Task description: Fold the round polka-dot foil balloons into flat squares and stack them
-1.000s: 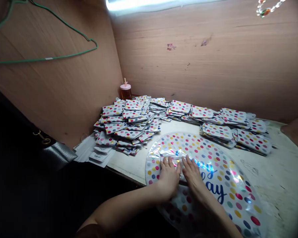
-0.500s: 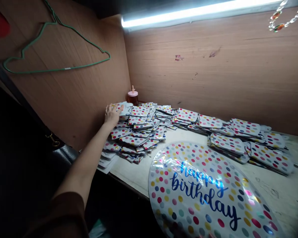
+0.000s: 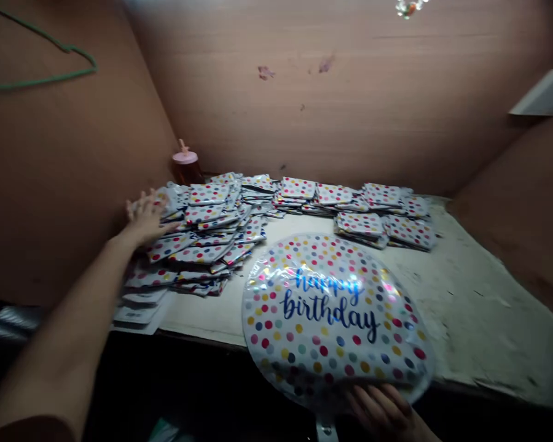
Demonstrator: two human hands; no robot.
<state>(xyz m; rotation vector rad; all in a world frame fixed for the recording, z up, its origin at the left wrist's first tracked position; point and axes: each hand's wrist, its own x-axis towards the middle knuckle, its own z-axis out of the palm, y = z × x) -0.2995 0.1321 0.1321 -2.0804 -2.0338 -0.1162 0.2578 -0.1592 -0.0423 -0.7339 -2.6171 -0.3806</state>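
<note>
2 hands are well apart — left hand (image 3: 144, 220), fingers spread, touches the pile of packets (image 3: 208, 253) at 10 o'clock; right hand (image 3: 383, 407) is at the flat balloon (image 3: 325, 347), its grip I cannot tell. Balloon lies nearer right hand, tail (image 3: 326, 428) towards 6 o'clock, overhanging the table (image 3: 479, 325).

A worn pale tabletop (image 3: 479, 307) bearing piled dotted packets (image 3: 207, 230) and 1 round "happy birthday" balloon (image 3: 322, 325).
</note>
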